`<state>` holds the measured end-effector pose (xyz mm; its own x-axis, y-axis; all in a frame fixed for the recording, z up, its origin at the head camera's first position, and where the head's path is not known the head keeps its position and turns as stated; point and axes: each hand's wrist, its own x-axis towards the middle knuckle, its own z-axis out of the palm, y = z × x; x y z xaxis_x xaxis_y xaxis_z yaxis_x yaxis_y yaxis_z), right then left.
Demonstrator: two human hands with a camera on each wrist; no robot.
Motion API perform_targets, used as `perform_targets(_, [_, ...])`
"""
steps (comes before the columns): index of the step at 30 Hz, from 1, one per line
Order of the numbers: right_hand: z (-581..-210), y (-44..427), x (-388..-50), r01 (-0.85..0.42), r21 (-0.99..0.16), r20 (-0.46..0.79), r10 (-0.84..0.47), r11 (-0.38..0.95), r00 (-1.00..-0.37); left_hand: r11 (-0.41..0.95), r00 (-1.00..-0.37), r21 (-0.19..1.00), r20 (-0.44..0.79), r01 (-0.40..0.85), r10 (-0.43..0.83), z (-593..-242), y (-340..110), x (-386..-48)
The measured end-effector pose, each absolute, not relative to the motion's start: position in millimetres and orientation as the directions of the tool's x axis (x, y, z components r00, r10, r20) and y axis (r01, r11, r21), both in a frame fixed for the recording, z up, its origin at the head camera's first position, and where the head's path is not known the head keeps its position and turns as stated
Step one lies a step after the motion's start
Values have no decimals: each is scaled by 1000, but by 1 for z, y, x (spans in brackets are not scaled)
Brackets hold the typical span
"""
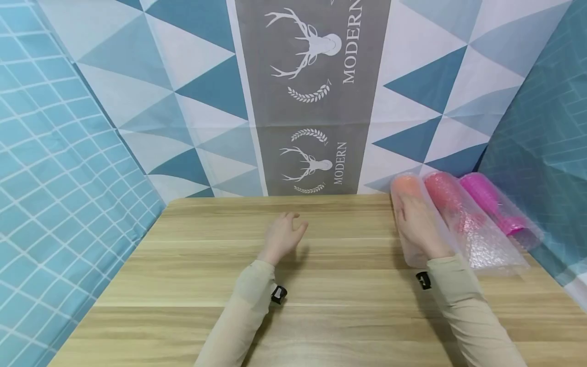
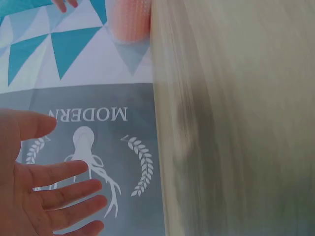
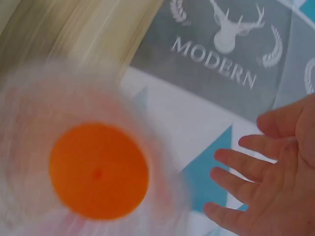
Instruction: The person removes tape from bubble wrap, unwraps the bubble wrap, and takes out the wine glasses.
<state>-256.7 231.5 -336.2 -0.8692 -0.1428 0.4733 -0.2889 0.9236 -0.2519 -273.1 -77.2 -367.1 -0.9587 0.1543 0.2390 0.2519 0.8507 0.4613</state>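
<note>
My left hand (image 1: pixel 282 237) hovers over the middle of the wooden table with its fingers spread and nothing in them. Over at the right, my right hand (image 1: pixel 418 224) is at an orange cylinder (image 1: pixel 405 184) in clear bubble wrap. In the right wrist view the fingers of that hand (image 3: pixel 275 172) are extended and apart, beside the cylinder's round orange end (image 3: pixel 98 172). Whether they touch the wrap cannot be told. Beside it lie a red bubble-wrapped cylinder (image 1: pixel 442 191) and a magenta one (image 1: pixel 481 192). What kind of things the wraps hold is unclear.
The wooden table (image 1: pixel 192 275) ends at a patterned cloth backdrop (image 1: pixel 316 107) with triangles and deer heads. Light-blue checked cloth (image 1: pixel 55 153) hangs at the left, darker teal cloth (image 1: pixel 545 127) at the right. The wrapped cylinders lie near the table's far right corner.
</note>
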Motion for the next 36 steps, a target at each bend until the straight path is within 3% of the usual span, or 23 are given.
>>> perform_targets(9, [-339,284,-259,-165,-431,300,-32,887,-954,801,-950,519,243,297,194,-368,-61,-273])
perform_targets(22, [-356,304,-261,-99,-568,144,-21,817,-989,676,-957,681,141,281,255,-372,-23,-273])
perform_targets(30, [-363,299,-264,-119,-710,70,-99,694,-993,600,-946,751,100,275,308,-378,16,-273])
perform_targets(36, [-374,298,-266,-85,-885,43,-100,458,-994,450,-940,870,39,199,340,-388,53,-266])
